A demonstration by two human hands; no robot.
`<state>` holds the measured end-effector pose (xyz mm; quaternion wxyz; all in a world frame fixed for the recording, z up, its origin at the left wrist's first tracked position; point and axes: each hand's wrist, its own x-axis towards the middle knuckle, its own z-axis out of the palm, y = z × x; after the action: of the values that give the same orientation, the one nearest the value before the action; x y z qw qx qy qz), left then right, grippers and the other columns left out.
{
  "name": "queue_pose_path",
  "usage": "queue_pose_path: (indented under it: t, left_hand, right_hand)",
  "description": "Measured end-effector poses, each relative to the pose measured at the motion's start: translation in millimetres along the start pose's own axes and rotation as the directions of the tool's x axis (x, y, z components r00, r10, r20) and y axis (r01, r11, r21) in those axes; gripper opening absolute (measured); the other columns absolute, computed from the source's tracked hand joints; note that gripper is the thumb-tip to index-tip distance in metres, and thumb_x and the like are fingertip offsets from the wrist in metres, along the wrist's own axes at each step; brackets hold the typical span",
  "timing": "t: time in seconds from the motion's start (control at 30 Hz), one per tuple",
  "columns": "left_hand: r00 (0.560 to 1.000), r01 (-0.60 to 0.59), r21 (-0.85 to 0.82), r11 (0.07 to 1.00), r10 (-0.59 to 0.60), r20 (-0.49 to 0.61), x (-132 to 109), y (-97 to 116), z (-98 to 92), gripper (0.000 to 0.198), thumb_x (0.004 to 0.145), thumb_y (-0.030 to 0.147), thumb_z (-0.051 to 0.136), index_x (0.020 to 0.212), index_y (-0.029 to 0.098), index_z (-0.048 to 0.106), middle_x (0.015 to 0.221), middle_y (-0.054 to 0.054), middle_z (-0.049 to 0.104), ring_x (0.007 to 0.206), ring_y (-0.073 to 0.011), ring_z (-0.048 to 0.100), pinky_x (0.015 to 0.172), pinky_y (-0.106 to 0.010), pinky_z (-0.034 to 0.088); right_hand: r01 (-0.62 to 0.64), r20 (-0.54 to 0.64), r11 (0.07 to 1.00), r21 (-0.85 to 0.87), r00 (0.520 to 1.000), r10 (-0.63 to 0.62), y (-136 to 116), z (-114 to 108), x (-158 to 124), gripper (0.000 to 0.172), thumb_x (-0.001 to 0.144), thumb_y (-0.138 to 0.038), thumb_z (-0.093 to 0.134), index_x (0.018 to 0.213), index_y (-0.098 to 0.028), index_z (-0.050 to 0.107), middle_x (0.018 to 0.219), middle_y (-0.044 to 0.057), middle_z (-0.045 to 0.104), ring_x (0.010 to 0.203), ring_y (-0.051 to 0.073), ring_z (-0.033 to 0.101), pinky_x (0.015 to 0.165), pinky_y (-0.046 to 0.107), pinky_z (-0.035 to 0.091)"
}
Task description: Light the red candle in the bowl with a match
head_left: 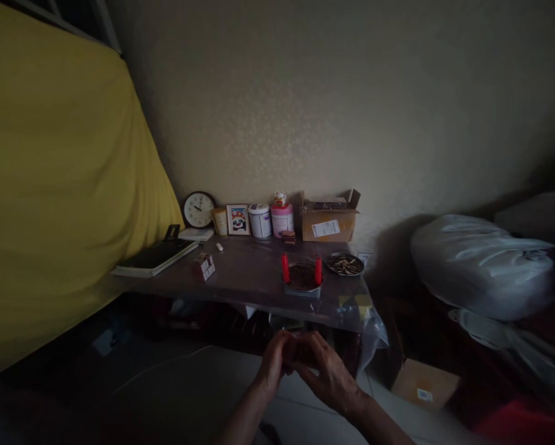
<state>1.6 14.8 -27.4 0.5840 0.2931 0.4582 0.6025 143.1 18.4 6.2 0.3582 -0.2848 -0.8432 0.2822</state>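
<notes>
Dimly, left hand [275, 358] close beside right hand [327, 372], each grip, spread or pinching, indistinguishable in shadow.

Behind the table [247, 262] is the wall [259, 93]. Along it, from left to right, stand the clock [198, 209], cup [220, 221], picture [238, 219], left tin [259, 222], right tin [282, 221] with a figurine [280, 198] on top, and box [328, 225]. Before the box lies the plate [345, 264]; left of it is the bowl [303, 284], one candle [285, 269] at each side. The book [157, 258] lies at the left end, the cube [204, 267] between it and the bowl. Left hand [276, 360] and right hand [328, 371] are before the table.
</notes>
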Motion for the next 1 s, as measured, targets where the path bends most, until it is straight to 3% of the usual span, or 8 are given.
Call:
queue_pose_path:
  t: [0.13, 0.37, 0.53, 0.63, 0.83, 1.0]
  left_hand:
    - [0.997, -0.083, 0.048, 0.995, 0.084, -0.002, 3.6, -4.9, -3.1, 0.021, 0.068, 0.037, 0.056, 0.058, 0.018, 0.052, 0.055, 0.005, 0.048, 0.052, -0.0086, 0.041, 0.046, -0.019, 0.030]
    - [0.996, -0.077, 0.128, 0.989, 0.070, 0.064, 2.5, -4.4, -3.6, 0.019, 0.073, 0.036, 0.053, 0.075, 0.019, 0.060, 0.059, 0.004, 0.054, 0.045, -0.0089, 0.043, 0.039, -0.020, 0.027]
    - [0.991, -0.037, 0.109, 0.993, 0.023, 0.131, -4.6, 7.0, -1.8, 0.027, 0.074, 0.033, 0.056, 0.097, 0.021, 0.061, 0.089, -0.003, 0.066, 0.072, -0.0164, 0.061, 0.058, -0.026, 0.045]
    - [0.973, -0.059, 0.040, 0.997, 0.049, 0.226, -6.1, 11.0, -1.7, 0.028, 0.074, 0.027, 0.059, 0.100, 0.020, 0.063, 0.101, -0.006, 0.067, 0.090, -0.0216, 0.061, 0.075, -0.032, 0.046]
    - [0.953, -0.083, -0.031, 0.996, 0.089, 0.289, 0.1, 3.3, -6.2, 0.025, 0.071, 0.022, 0.064, 0.095, 0.017, 0.066, 0.096, -0.007, 0.069, 0.093, -0.0229, 0.061, 0.081, -0.034, 0.044]
    - [0.964, -0.073, -0.006, 0.997, 0.072, 0.255, -4.2, 7.9, -2.8, 0.019, 0.071, 0.025, 0.067, 0.089, 0.017, 0.067, 0.090, -0.005, 0.069, 0.088, -0.0198, 0.061, 0.078, -0.030, 0.043]
  right_hand:
    - [-0.001, -0.006, 0.990, -0.141, 1.000, 0.000, 3.2, 6.1, -2.1, 0.039, 0.077, -0.020, 0.062, 0.112, -0.021, 0.046, 0.105, 0.008, 0.053, 0.097, 0.022, 0.054, 0.087, 0.037, 0.046]
    - [-0.037, 0.004, 0.986, -0.165, 0.999, 0.038, 9.5, 5.7, 0.2, 0.020, 0.083, -0.029, 0.056, 0.101, -0.022, 0.051, 0.095, 0.005, 0.057, 0.089, 0.020, 0.057, 0.079, 0.035, 0.047]
    - [-0.208, -0.015, 0.975, -0.076, 0.978, 0.208, 12.8, -7.6, 5.2, 0.020, 0.084, -0.038, 0.053, 0.094, -0.020, 0.054, 0.093, 0.005, 0.061, 0.087, 0.019, 0.059, 0.077, 0.032, 0.047]
    - [-0.298, 0.007, 0.955, 0.006, 0.955, 0.298, 14.7, -13.5, 7.0, 0.026, 0.082, -0.043, 0.053, 0.095, -0.020, 0.056, 0.092, 0.005, 0.064, 0.084, 0.019, 0.060, 0.076, 0.030, 0.047]
    - [-0.372, 0.043, 0.914, 0.164, 0.928, 0.370, 18.1, -15.4, 7.7, 0.034, 0.080, -0.048, 0.054, 0.098, -0.019, 0.057, 0.091, 0.003, 0.067, 0.084, 0.019, 0.063, 0.075, 0.027, 0.048]
    - [-0.394, 0.011, 0.883, 0.255, 0.914, 0.405, 24.1, -23.0, 10.7, 0.036, 0.077, -0.049, 0.058, 0.095, -0.018, 0.061, 0.092, 0.004, 0.068, 0.089, 0.020, 0.062, 0.077, 0.028, 0.047]
